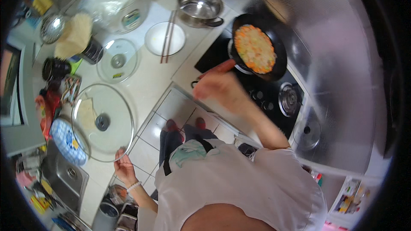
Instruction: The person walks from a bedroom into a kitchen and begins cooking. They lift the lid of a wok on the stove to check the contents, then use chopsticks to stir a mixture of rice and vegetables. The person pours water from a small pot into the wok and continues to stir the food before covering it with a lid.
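Note:
My right hand (215,88), blurred, is closed around the reddish-brown handle (226,65) of a black wok (280,59). The wok is tilted over the rear burner, and a flat round of pale batter with orange and green bits (255,48) lies in it. On the left, my left hand (124,166) is palm up with its fingers apart. Its fingertips are at the near rim of a large glass lid (118,112) with a dark knob; whether they touch it I cannot tell. A blue checked cloth item (69,141) lies beside the lid.
A white bowl (154,38) bears chopsticks (168,43) across its top. Beyond it stands a steel pot (200,6). A smaller glass lid (117,67) lies on the counter. The sink (61,179) is at the left, the second burner (288,99) at the right.

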Tool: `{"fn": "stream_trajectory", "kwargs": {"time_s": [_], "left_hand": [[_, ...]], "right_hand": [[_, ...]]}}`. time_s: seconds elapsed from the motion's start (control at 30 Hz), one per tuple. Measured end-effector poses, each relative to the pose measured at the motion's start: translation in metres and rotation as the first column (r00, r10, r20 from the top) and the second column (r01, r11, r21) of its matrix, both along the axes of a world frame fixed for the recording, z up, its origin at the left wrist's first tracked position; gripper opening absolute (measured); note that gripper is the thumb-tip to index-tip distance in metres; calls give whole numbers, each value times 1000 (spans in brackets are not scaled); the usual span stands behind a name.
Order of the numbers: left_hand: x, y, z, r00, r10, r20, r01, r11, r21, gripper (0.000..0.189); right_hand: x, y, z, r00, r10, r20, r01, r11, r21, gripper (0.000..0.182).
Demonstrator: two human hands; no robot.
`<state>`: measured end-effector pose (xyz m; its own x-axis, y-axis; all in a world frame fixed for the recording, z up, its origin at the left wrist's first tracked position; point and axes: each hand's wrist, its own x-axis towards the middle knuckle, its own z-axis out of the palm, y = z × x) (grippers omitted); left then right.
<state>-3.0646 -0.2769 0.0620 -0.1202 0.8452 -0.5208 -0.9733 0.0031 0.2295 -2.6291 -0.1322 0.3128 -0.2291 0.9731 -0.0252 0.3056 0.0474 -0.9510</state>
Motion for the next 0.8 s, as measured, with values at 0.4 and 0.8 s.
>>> {"fn": "stream_trajectory", "kwargs": {"time_s": [0.4,0.8], "left_hand": [[9,25,9,998,-61,-1,59,970,235,74],[17,17,1,998,-53,25,46,976,211,73]], "right_hand": [[-34,-67,-105,978,208,20,-200,959,-201,18],[6,-89,-142,975,215,58,-181,914,-362,20]]}}
